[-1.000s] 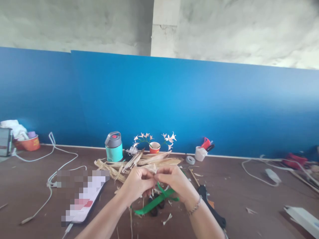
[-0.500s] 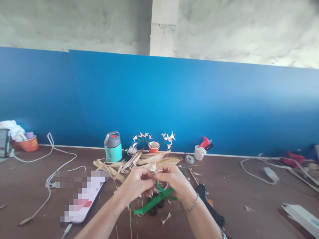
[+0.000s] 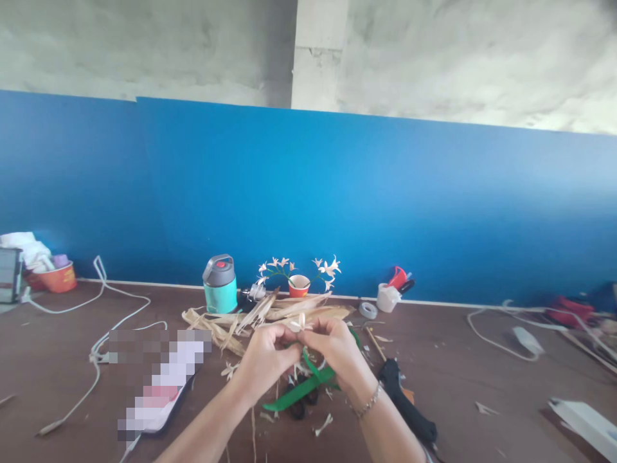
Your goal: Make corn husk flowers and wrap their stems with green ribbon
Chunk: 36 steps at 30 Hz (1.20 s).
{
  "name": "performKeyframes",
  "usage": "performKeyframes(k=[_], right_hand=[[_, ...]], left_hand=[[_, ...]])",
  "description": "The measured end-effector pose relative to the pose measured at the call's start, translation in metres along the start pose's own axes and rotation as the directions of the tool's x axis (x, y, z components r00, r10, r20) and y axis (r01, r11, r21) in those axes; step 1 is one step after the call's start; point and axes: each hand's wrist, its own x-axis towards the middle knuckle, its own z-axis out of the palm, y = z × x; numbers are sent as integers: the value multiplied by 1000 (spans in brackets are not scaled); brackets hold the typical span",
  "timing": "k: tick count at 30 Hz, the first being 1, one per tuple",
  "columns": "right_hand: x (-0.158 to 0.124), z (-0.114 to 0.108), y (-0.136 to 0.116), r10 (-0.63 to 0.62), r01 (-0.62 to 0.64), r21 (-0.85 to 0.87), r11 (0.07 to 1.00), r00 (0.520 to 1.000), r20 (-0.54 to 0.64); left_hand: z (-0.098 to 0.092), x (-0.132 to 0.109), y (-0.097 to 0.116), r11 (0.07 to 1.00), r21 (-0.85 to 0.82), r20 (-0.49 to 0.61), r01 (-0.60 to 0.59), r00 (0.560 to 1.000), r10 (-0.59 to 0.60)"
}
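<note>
My left hand point(image 3: 270, 357) and my right hand point(image 3: 335, 350) meet over the middle of the table, both with fingers pinched. Between their fingertips is a small pale flower point(image 3: 301, 321) with petals pointing up, apparently of dried husk; its base is hidden by the fingers. A green strip point(image 3: 296, 395) hangs below my right hand and crosses over black looped handles point(image 3: 297, 409), perhaps of scissors. Dried husks point(image 3: 311, 302) lie just beyond both hands. Right of my right wrist rests a black glue gun point(image 3: 407, 402).
An orange cup point(image 3: 299, 291) with pale flowers on green stems stands behind the husks, beside a turquoise flask point(image 3: 220, 296). A tape roll point(image 3: 368, 310) and a white cup point(image 3: 387, 298) stand right. A blurred phone point(image 3: 166, 386) and white cables point(image 3: 103, 334) lie left.
The pale flower has turned between my fingertips, and its petals now stand more upright. Both hands stay in nearly the same place, still pinching. The view has shifted slightly.
</note>
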Motion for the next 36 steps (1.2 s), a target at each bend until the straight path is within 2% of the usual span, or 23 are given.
performKeyframes(k=[2, 8, 13, 16, 19, 21, 23, 27, 29, 32, 36], right_hand=[[-1, 0, -2, 6, -6, 5, 1000, 1000, 3], [-4, 2, -3, -36, 35, 12, 999, 999, 25], [-6, -3, -9, -30, 24, 54, 998, 992, 119], [-6, -12, -13, -30, 8, 108, 994, 980, 197], [-4, -21, -12, -37, 2, 188, 982, 982, 184], [-4, -24, -11, -47, 19, 195, 981, 989, 139], [-6, -25, -12, -68, 42, 170, 985, 987, 148], [-12, -25, -18, -118, 87, 122, 989, 952, 281], [-14, -26, -20, -121, 104, 76, 992, 949, 290], [-15, -26, -21, -94, 96, 5, 995, 966, 240], [-16, -21, -23, -45, 37, 39, 999, 971, 236]], left_hand=[[0, 0, 3, 999, -27, 16, 21, 1000, -21], [1, -2, 6, 999, 10, -50, -30, 998, 31], [-1, -1, 2, 987, 85, -88, -137, 986, 144], [-6, 1, -1, 951, 153, -124, -269, 949, 288], [-10, 2, -4, 907, 202, -72, -370, 918, 391], [-12, 4, -5, 881, 211, -10, -424, 900, 435], [-13, 5, -6, 852, 209, 44, -480, 875, 482], [-13, 5, -8, 803, 205, 127, -559, 829, 544], [-13, 5, -8, 784, 222, 144, -579, 815, 561], [-14, 6, -7, 734, 259, 152, -627, 777, 610], [-16, 7, -8, 654, 320, 158, -686, 719, 677]])
